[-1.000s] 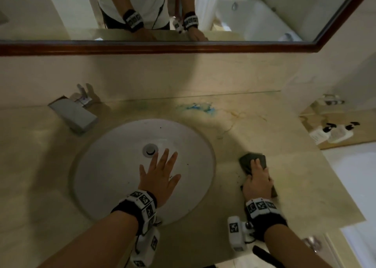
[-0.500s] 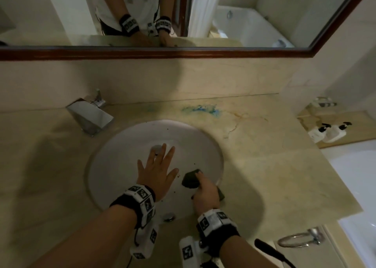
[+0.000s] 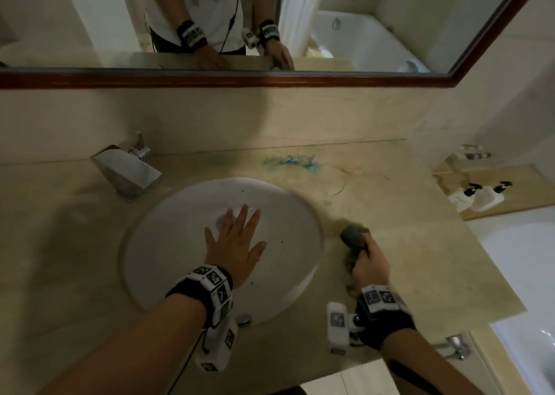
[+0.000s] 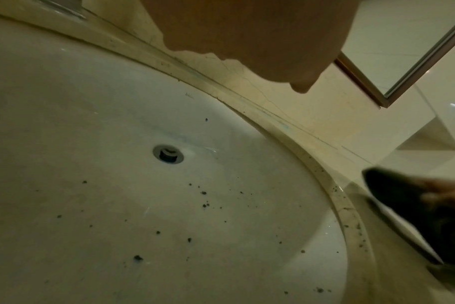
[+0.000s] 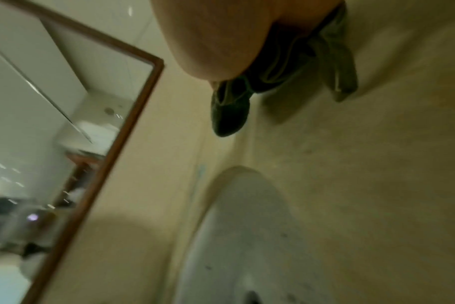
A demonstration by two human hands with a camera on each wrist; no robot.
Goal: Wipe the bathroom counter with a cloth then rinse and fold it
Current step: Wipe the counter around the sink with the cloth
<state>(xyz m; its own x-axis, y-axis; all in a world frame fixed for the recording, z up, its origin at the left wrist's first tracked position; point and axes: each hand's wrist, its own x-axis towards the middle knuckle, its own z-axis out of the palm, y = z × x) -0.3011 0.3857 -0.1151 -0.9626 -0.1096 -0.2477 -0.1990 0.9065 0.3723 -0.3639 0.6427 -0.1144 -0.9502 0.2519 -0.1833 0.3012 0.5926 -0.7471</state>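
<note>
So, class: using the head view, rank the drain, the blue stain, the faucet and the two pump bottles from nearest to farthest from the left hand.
1. Drain, under the left hand fingertips.
2. Blue stain, behind the basin.
3. Faucet, back left; too close to the stain to rank firmly.
4. Pump bottles, far right.

Dim, yellowish light; my arms shadow the counter (image 3: pixel 420 259). My right wrist view is motion-blurred, the head view bends at its edges.
</note>
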